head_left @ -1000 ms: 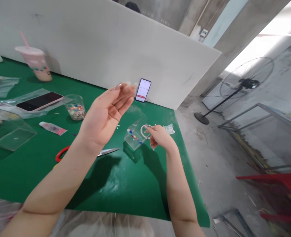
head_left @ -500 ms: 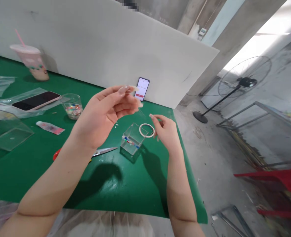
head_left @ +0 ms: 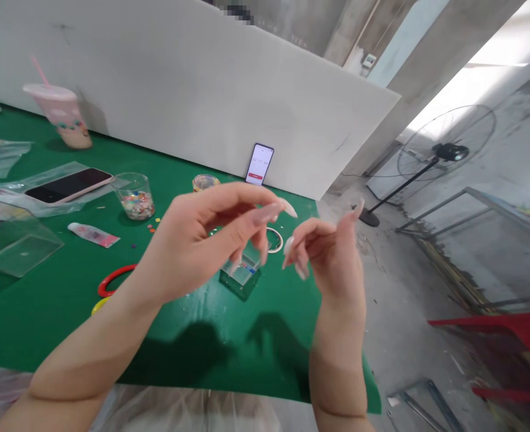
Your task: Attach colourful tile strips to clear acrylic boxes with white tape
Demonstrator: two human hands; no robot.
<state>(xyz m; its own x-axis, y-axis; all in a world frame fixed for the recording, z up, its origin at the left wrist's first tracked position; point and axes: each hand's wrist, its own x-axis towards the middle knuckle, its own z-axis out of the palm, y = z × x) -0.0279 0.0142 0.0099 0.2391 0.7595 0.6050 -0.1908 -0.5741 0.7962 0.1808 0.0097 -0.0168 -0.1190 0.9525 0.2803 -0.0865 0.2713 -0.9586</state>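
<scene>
My left hand [head_left: 188, 246] is raised over the table, thumb and index fingertips pressed together. Whatever they pinch, if anything, is too fine to make out. Close by on the right, my right hand [head_left: 337, 258] holds its thumb up and apart, the other fingers loosely bent, with nothing visible in them. Below and partly behind my left fingers is a small clear box [head_left: 242, 288] with a row of coloured pieces along it. A white ring [head_left: 280, 246] lies behind the box, half covered. Red-handled scissors [head_left: 104, 287] are mostly hidden under my left forearm.
On the green table [head_left: 174, 360] stand a clear cup of colourful bits [head_left: 137, 207], a small tub [head_left: 205, 182] and a pink drink cup [head_left: 64, 114]. A tube [head_left: 93, 234] and a phone [head_left: 69, 185] lie left. Another phone [head_left: 259, 165] leans against the white board [head_left: 165, 90].
My left hand has moved down and to the right, now covering part of the box. My right hand has shifted right, and its thumb has lifted away from its fingers.
</scene>
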